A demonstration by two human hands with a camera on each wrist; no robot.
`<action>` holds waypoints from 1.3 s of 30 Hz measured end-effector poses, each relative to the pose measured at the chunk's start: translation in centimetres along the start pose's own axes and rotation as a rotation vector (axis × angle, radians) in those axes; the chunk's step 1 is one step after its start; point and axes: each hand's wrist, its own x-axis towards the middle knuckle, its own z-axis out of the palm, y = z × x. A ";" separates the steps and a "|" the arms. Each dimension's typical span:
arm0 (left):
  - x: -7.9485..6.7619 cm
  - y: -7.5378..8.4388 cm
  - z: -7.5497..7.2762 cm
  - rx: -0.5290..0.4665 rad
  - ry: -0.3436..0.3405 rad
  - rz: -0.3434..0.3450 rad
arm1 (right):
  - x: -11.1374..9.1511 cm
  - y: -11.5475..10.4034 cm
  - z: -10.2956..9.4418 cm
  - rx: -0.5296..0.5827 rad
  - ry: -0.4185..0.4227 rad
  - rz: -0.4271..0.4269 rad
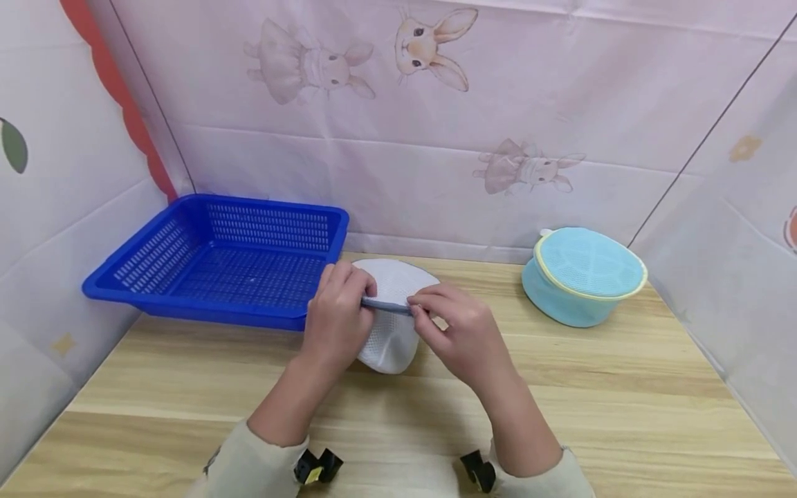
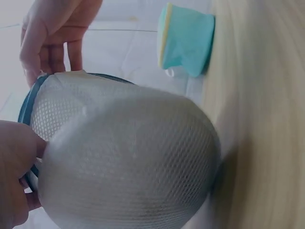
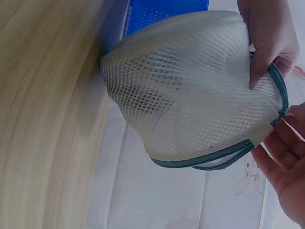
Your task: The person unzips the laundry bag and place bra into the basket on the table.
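Observation:
A white mesh laundry bag [image 1: 391, 339] with a dark grey-blue trimmed edge is held above the table in the middle of the head view. My left hand [image 1: 339, 311] grips its trimmed edge from the left, thumb against the mesh. On the other side, my right hand [image 1: 457, 328] pinches the same edge between thumb and fingertips, at what looks like a small zipper pull. The bag's rounded body [image 2: 133, 157] hangs below both hands in the left wrist view. In the right wrist view, the trim [image 3: 205, 160] curves away from the right hand's fingers.
A blue plastic basket [image 1: 214, 312] stands at the back left, close to the left hand. At the back right sits a light blue mesh bag [image 1: 569, 297] with yellow trim. Fabric walls with rabbit prints [image 1: 429, 48] enclose the wooden table [image 1: 598, 401].

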 end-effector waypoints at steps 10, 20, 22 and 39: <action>-0.1 1.2 -2.0 0.132 -0.627 -0.109 | -0.7 -0.1 0.5 -0.075 -0.459 0.233; 0.1 2.1 -3.6 0.026 -0.732 -0.071 | -0.9 0.3 -0.2 0.073 -0.578 0.375; -0.1 2.1 -3.9 0.012 -0.707 -0.085 | -1.0 0.4 -0.4 0.088 -0.566 0.405; -2.1 1.6 -4.5 -0.027 -0.543 -0.094 | -2.9 1.1 0.0 0.572 -0.274 0.791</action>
